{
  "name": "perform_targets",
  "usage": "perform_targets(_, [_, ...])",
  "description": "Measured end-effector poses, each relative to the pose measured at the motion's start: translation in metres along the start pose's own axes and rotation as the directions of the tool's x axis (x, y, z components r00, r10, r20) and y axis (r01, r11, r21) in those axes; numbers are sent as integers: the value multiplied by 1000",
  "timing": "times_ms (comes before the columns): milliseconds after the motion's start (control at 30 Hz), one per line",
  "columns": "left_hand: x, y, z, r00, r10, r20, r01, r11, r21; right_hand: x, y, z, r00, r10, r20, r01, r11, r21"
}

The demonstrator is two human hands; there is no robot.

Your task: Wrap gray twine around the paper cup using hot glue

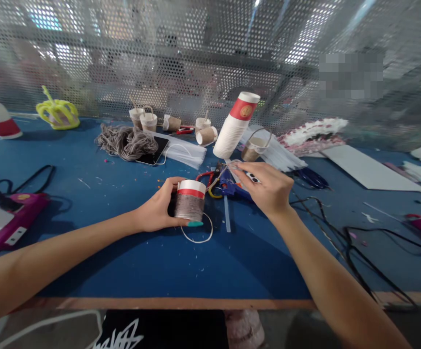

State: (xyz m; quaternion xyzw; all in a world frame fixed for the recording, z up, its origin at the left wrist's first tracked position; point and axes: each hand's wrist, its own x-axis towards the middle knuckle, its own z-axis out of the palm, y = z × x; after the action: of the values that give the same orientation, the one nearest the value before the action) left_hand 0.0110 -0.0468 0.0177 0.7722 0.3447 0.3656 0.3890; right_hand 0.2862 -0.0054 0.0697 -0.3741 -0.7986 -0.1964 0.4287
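Note:
My left hand point(161, 206) is wrapped around a paper cup point(190, 206) lifted near the front middle of the table. Grey-brown cord winds around most of the cup, leaving a red band and a white end bare. A teal patch shows at its lower end. Over to the right, my right hand point(264, 186) pinches a thin strand of cord point(225, 169), which runs down toward the cup. A pale loop of cord point(197, 241) hangs or lies below the cup. Beneath my right hand are a blue glue gun point(232, 188) with a glue stick point(227, 213) and red-handled pliers point(206, 177).
A leaning stack of paper cups point(232, 128) stands behind my right hand. Farther back are a bundle of grey cord point(126, 141), several small cord-wrapped cups point(148, 121) and clear glue sticks point(181, 150). Purple devices point(17, 218) and black cables point(348, 242) lie at the sides.

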Motion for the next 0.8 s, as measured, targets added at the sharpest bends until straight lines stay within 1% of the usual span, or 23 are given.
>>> perform_targets(67, [0, 0, 0, 1000, -10, 5, 10, 1000, 0, -1, -1, 1, 989, 143, -34, -137, 983, 124])
perform_targets(133, [0, 1, 0, 1000, -21, 10, 21, 1000, -4, -1, 0, 2, 961, 275, -2, -265, 929, 259])
perform_targets(167, [0, 1, -1, 1000, -26, 10, 26, 1000, -6, 0, 0, 1, 951, 310, 25, -303, 905, 298])
perform_targets(200, [0, 0, -1, 1000, -29, 9, 29, 1000, -9, 1, 1, 0, 945, 323, 50, -323, 896, 306])
perform_targets(333, [1, -1, 0, 1000, -27, 3, 27, 999, -22, 6, 2, -6, 942, 304, 146, -331, 913, 239])
perform_targets(400, [0, -1, 0, 1000, -22, 1, 22, 999, -23, 8, 3, -8, 920, 323, 221, -379, 878, 294])
perform_targets(467, [0, -1, 0, 1000, -24, -1, 24, 1000, -19, 9, 4, -9, 884, 352, 307, -456, 794, 401])
perform_targets(533, [0, -1, 0, 999, -35, -1, 35, 999, -12, 10, 3, -7, 838, 366, 404, -539, 671, 509])
perform_targets(600, [0, 0, 0, 998, -55, -7, 55, 998, 8, 11, 1, -6, 796, 367, 482, -603, 549, 579])
perform_targets(667, [0, 0, -1, 996, -89, -16, 89, 995, 41, 12, -2, -4, 766, 384, 515, -642, 460, 613])
perform_targets(733, [0, 1, -1, 993, -117, -20, 119, 991, 64, 12, -5, -2, 734, 430, 525, -674, 375, 636])
perform_targets(800, [1, 1, -1, 992, -124, -17, 125, 990, 63, 12, -7, 0, 689, 476, 547, -707, 275, 652])
